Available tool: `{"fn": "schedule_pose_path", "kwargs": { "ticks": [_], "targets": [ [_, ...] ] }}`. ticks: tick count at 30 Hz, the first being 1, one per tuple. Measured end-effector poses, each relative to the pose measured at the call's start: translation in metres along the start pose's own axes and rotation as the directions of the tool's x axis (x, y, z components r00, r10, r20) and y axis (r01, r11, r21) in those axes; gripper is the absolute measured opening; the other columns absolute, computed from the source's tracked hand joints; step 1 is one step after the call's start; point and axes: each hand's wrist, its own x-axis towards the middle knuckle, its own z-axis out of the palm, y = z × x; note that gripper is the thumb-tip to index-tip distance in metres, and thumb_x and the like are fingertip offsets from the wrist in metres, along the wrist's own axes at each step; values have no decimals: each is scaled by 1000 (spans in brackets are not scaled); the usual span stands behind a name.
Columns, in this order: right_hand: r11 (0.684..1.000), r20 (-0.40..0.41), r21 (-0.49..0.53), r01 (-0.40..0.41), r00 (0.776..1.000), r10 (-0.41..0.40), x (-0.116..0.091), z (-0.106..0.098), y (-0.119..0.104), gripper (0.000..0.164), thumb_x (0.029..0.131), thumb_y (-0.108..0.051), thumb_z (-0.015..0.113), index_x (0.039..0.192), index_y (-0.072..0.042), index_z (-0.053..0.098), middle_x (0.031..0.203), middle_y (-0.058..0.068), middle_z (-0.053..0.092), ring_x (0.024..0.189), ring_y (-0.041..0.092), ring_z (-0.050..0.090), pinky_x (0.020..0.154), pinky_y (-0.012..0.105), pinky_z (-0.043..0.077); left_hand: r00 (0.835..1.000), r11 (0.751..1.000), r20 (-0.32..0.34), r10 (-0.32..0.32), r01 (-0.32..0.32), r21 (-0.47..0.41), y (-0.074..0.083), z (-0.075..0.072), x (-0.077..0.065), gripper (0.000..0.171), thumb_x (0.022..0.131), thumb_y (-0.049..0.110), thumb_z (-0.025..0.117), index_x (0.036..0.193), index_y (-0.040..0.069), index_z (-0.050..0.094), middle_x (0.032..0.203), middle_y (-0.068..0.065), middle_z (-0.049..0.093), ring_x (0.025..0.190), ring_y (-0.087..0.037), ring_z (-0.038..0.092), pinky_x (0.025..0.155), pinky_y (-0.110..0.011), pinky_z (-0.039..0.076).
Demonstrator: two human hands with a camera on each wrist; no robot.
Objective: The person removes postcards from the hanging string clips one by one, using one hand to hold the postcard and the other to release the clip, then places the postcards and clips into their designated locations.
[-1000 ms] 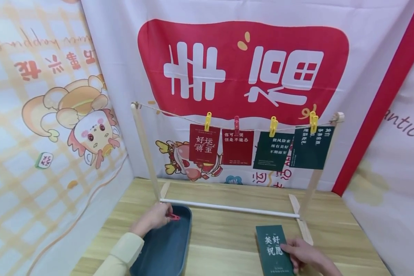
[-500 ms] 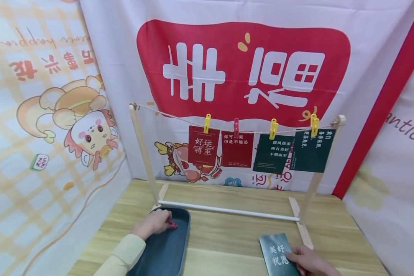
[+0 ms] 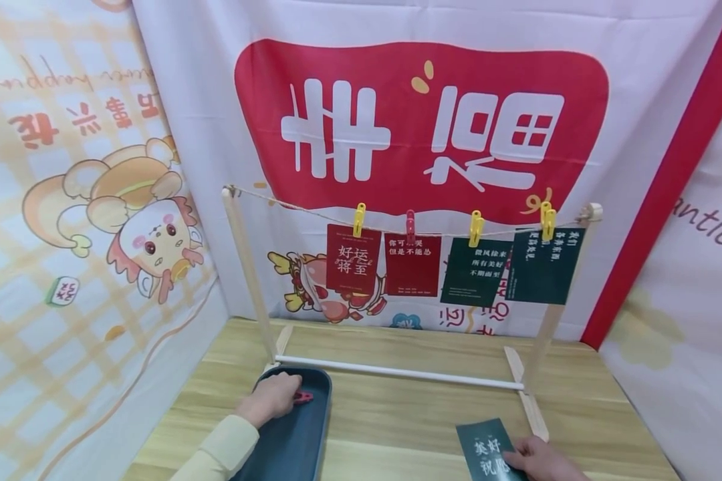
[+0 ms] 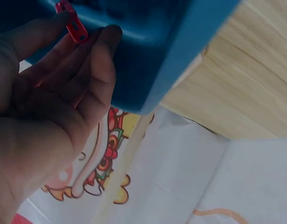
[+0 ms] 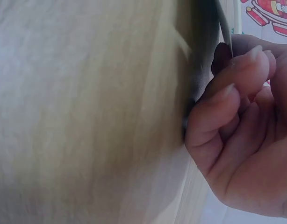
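Left hand (image 3: 273, 397): we list thumb and fingers pinching a red clip (image 3: 303, 398) over the dark blue tray (image 3: 301, 441), which sits at the left of the wooden table (image 3: 391, 427). Right hand (image 3: 544, 459): we record its thumb and fingers pinching a green card (image 3: 487, 451) with white lettering by the right edge, near the right foot of the stand (image 3: 397, 372). Behind, we count two red cards (image 3: 353, 260) and two hanging green cards (image 3: 541, 280) on a string (image 3: 301, 208), held by yellow clips (image 3: 475, 228) and a second red clip (image 3: 410, 227).
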Motion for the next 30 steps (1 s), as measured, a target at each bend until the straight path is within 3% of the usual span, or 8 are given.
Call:
{"fn": "schedule_pose_path", "kwargs": {
  "ticks": [7, 15, 23, 30],
  "targets": [
    [997, -42, -26, -69, 997, 68, -2, 6, 6, 39, 90, -44, 66, 78, -8, 63, 70, -3, 61, 67, 14, 55, 61, 27, 38, 1000, 998, 9, 7, -7, 65, 6, 13, -2, 21, 75, -1, 71, 74, 13, 55, 68, -5, 57, 60, -21, 53, 54, -42, 44],
    [995, -94, -89, -45, 995, 37, -5, 13, 1, 42, 86, -47, 69, 65, -12, 59, 56, -8, 50, 55, 9, 48, 51, 23, 34, 1000, 991, -25, 10, -7, 133, 2, 20, -5, 23, 74, 2, 73, 70, 13, 54, 69, -8, 60, 62, -25, 59, 55, -45, 48],
    [989, -98, -73, -130, 988, 122, -1, 11, -1, 45, 82, -53, 71, 63, -14, 59, 51, -8, 42, 50, 8, 43, 50, 22, 32, 1000, 994, -13, 1, 1, 112, -4, 24, -4, 21, 77, 2, 72, 72, 12, 55, 69, -8, 58, 62, -25, 58, 55, -46, 48],
    [990, -131, -81, -116, 986, 105, -2, 14, -4, 47, 82, -55, 70, 64, -13, 58, 51, -8, 43, 49, 8, 42, 48, 21, 30, 999, 997, -24, -27, 28, 70, -2, 14, -6, 16, 80, 9, 74, 80, 8, 58, 70, -11, 58, 62, -27, 56, 55, -49, 48]
  ]
}}
